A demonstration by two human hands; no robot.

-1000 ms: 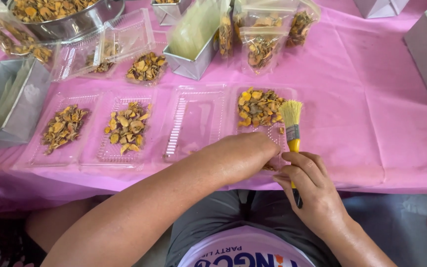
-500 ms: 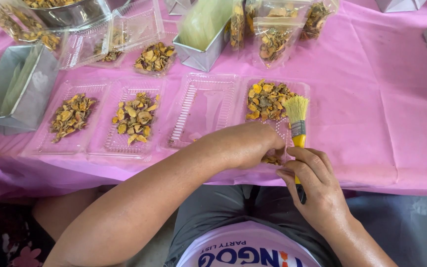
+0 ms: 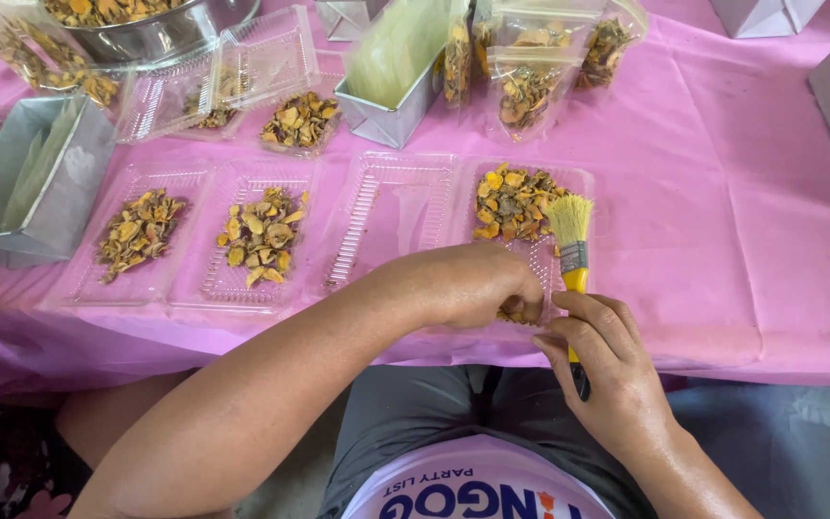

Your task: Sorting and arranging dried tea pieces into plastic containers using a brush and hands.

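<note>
I see my right hand [image 3: 617, 370] gripping a small yellow-handled paintbrush [image 3: 571, 252] bristles-up at the near corner of the clear plastic clamshell tray [image 3: 569, 183] — kept ready beside the heap of dried orange-yellow slices [image 3: 513, 202]. My left hand [image 3: 477, 284] is curled over that tray's near edge, pinching a few dried pieces [image 3: 513, 313] — steadying it against the pink tablecloth [image 3: 722, 192].

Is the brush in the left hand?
No, the right hand grips the yellow-handled brush; the left hand rests on the clear tray.
</note>
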